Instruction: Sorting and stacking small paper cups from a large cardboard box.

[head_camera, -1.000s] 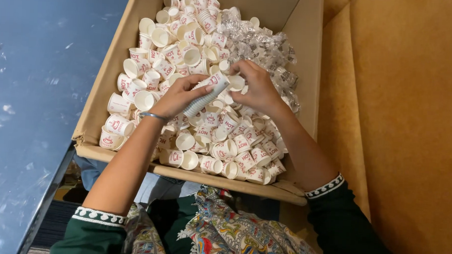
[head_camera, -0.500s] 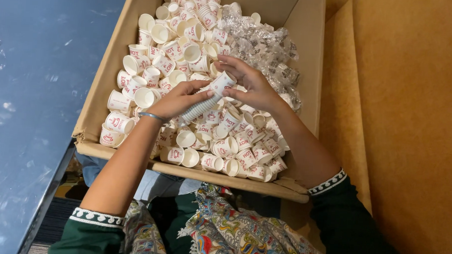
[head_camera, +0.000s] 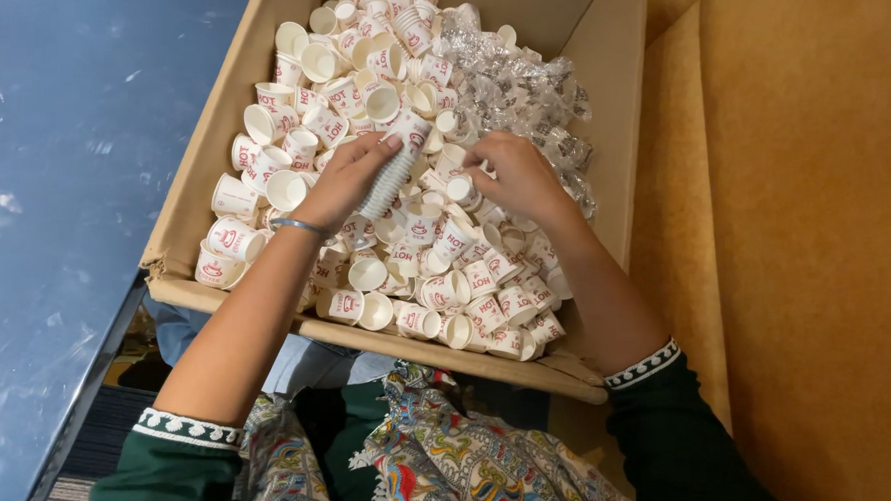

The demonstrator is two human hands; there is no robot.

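Head view: left hand [head_camera: 344, 178] grasps a nested stack of cups [head_camera: 391, 170] above the cardboard box [head_camera: 196, 187], its long axis running from lower left to upper right, mouth end uppermost. Right hand [head_camera: 515, 176] pinches a single cup [head_camera: 460, 189]. Crumpled plastic wrap [head_camera: 520, 90] partly hides the cups beneath.

Blue tabletop [head_camera: 63, 168] at left, mustard-yellow upholstery [head_camera: 811, 244] at right

blue table [head_camera: 63, 168] at left, crumpled clear plastic wrap [head_camera: 530, 86] in far right corner of box, tan cardboard sheet [head_camera: 811, 244] at right, patterned cloth [head_camera: 458, 458] below
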